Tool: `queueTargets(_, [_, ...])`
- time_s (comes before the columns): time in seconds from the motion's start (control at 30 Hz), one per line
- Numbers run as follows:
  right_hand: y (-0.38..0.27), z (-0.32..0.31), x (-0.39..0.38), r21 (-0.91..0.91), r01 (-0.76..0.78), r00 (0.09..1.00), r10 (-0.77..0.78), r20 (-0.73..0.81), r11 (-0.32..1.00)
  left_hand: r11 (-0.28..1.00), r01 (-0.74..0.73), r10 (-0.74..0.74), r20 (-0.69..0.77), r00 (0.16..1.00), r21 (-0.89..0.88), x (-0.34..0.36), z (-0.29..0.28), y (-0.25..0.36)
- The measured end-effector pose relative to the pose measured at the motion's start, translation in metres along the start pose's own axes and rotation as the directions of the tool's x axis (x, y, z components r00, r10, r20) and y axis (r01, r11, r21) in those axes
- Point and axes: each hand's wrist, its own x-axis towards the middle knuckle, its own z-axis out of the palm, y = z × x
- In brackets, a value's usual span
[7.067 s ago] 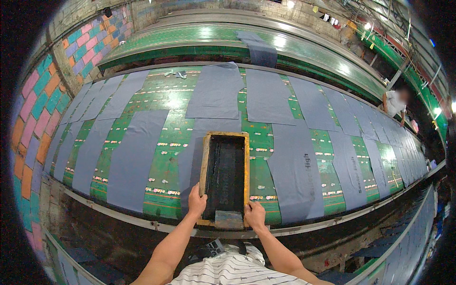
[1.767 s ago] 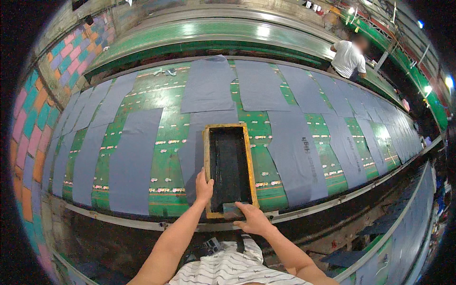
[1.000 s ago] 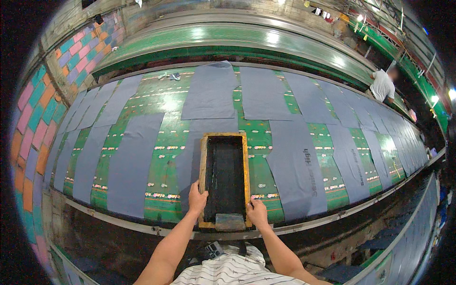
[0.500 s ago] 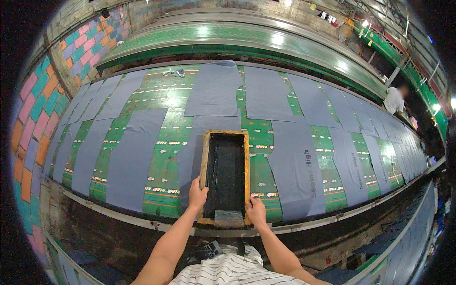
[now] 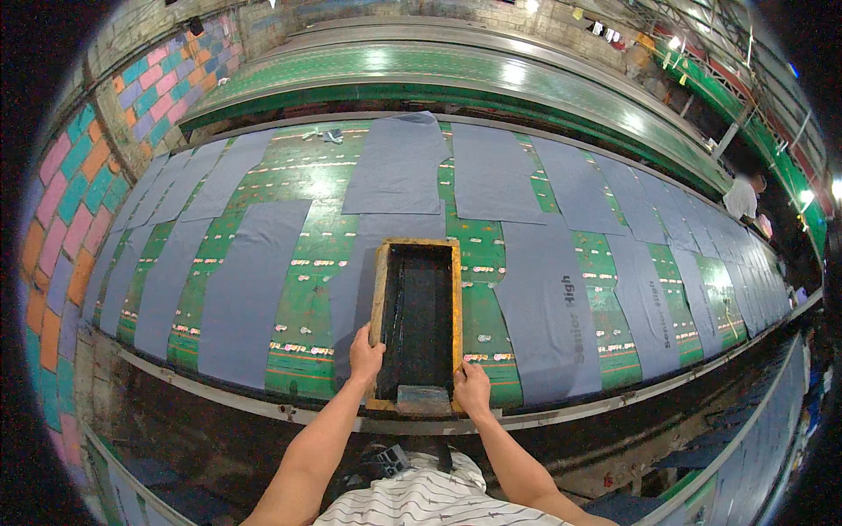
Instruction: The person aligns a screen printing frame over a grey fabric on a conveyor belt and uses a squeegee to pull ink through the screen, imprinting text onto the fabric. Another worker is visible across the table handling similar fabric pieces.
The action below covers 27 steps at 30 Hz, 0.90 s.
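A wooden-edged screen printing frame (image 5: 456, 302) with dark, ink-stained mesh lies lengthwise before me over a blue-grey fabric panel (image 5: 355, 285). My left hand (image 5: 366, 353) is closed round its left rail, near the lower half. On the opposite rail, a bit closer to me, my right hand (image 5: 473, 387) grips the frame too. A flat greyish block, which looks like a squeegee (image 5: 422, 400), rests inside the frame's near end; neither hand touches it. Most of the panel beneath the frame is hidden.
The long green table (image 5: 303, 351) carries two rows of fabric panels, some to the right bearing dark print (image 5: 568, 320). A small crumpled cloth (image 5: 331, 136) lies at the far side. Another long table (image 5: 421, 66) stands beyond. A person (image 5: 742, 197) is at the far right.
The person at the far right has shifted a little to the right. My hands and the printing frame stay practically where they were.
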Motion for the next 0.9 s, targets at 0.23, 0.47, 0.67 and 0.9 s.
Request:
queueTargets(0.23, [-0.002, -0.005, -0.002, -0.005, 0.025, 0.999, -0.025, -0.038, 1.000, 1.000, 0.026, -0.025, 0.049, 0.998, -0.011, -0.005, -0.008, 0.024])
queueTargets(0.47, [-0.004, -0.007, -0.002, 0.002, 0.032, 0.999, -0.032, -0.027, 0.999, 0.999, 0.032, -0.031, 0.038, 0.999, -0.017, -0.005, -0.011, 0.023])
queueTargets(0.67, [-0.007, -0.010, -0.004, 0.053, 0.052, 0.997, -0.049, -0.057, 0.997, 0.999, -0.018, 0.018, 0.011, 1.000, -0.027, -0.007, -0.012, 0.021])
queueTargets(0.9, [-0.016, -0.019, -0.010, 0.108, 0.080, 0.992, -0.068, -0.109, 0.991, 0.998, -0.055, 0.055, -0.008, 0.998, -0.036, -0.013, -0.021, 0.033])
